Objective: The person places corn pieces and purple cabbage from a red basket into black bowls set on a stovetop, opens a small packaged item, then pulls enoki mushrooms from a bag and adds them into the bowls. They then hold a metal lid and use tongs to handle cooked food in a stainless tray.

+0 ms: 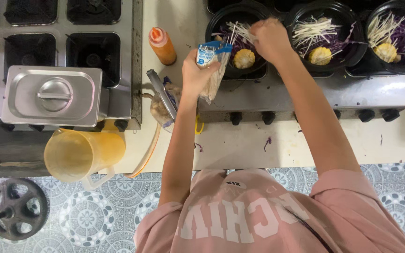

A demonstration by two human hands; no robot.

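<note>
My left hand (197, 74) grips a clear plastic bag of thin white mushrooms (213, 65) with a blue and white top, held upright over the counter. My right hand (269, 37) pinches a small bunch of white mushroom strands (238, 31) over the left black bowl (216, 18), which holds purple cabbage and a piece of yellow corn (243, 58). Two more black bowls, the middle one (301, 11) and the right one (376, 14), carry the same cabbage, white strands and corn.
The bowls stand on a steel burner unit (352, 91) with black knobs. An orange squeeze bottle (162, 46), metal tongs (161, 93) on a filled container, a lidded steel pan (52, 96) and a yellow plastic jug (78, 154) lie to the left. A patterned tile floor is below.
</note>
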